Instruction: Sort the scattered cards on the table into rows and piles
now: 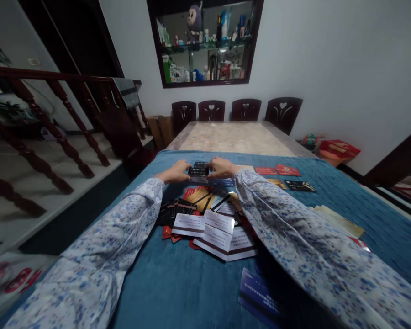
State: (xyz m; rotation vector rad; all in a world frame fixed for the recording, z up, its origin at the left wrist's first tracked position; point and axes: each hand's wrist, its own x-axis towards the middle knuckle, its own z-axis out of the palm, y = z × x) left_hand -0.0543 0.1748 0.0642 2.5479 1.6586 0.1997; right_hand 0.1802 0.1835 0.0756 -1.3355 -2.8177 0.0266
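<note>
Both my arms in flowered sleeves reach forward over a blue cloth [178,283] on the table. My left hand [176,172] and my right hand [221,167] pinch the two ends of a small stack of black cards [198,171] held just above the cloth. Between my forearms lies a loose heap of cards [208,224], some black, some red, some gold, several white-backed with a dark stripe. A blue card [256,294] lies near me under my right sleeve.
Red cards [283,170], a gold one and a black card [300,185] lie to the right on the cloth, with pale cards [339,220] further right. Beyond is the bare marble tabletop [233,137], several dark chairs [245,109], a wall cabinet and a wooden railing [55,119] at left.
</note>
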